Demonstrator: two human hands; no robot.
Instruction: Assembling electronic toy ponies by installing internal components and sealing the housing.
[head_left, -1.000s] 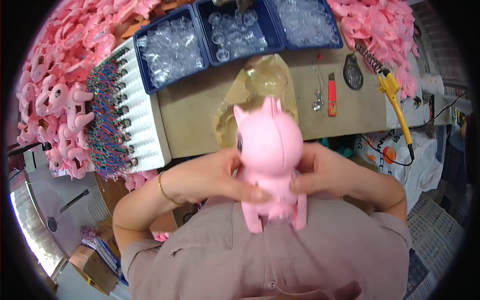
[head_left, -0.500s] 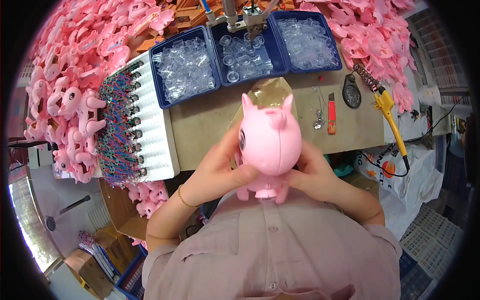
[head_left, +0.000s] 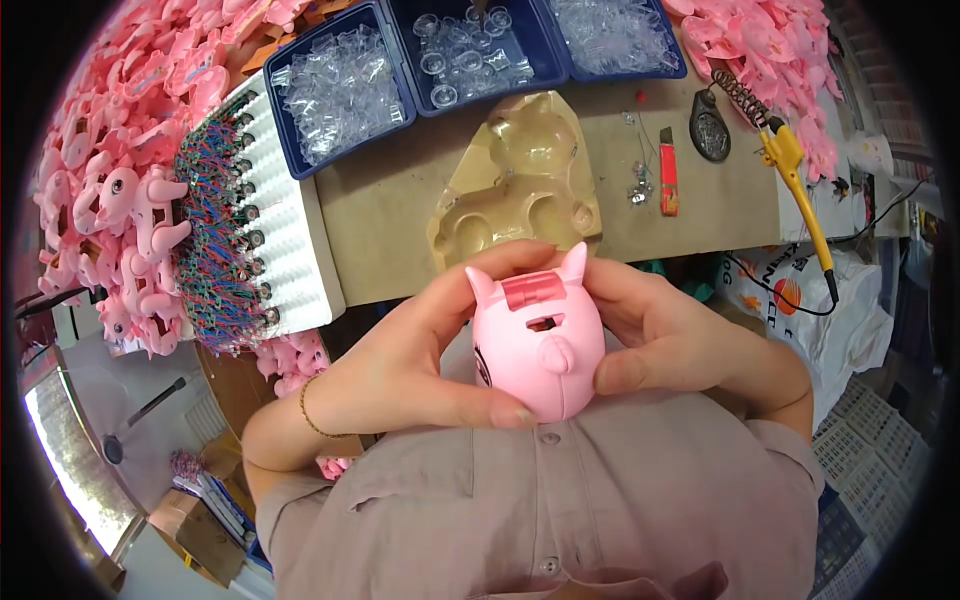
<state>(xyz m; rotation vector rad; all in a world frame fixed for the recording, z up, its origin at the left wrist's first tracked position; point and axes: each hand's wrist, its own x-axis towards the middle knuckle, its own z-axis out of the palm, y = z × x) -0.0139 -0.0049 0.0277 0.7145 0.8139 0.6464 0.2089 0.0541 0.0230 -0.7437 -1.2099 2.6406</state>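
Close to my shirt I hold a pink plastic toy animal (head_left: 530,370) with both hands. Its head faces up at me, showing two pointed ears, a slot and a rectangular recess on top, and part of a dark eye on the left side. My left hand (head_left: 440,350) wraps the left side, thumb along the lower edge. My right hand (head_left: 650,330) grips the right side, its thumb pressed near the bottom. The toy's body is hidden beneath the head. Just beyond my hands, a tan moulded holder (head_left: 480,190) with rounded hollows lies on the bench.
Blue bins (head_left: 408,110) of clear plastic parts stand at the back. Wired components (head_left: 215,235) sit on a white foam tray (head_left: 300,235) at left, beside heaped pink toy shells (head_left: 120,200). At right lie a red cutter (head_left: 668,180) and a yellow soldering iron (head_left: 795,185) in its coil stand.
The toy has tilted and come down towards my shirt, so the top of its head now shows. My hands moved with it, uncovering the tan holder. The whole view has shifted.
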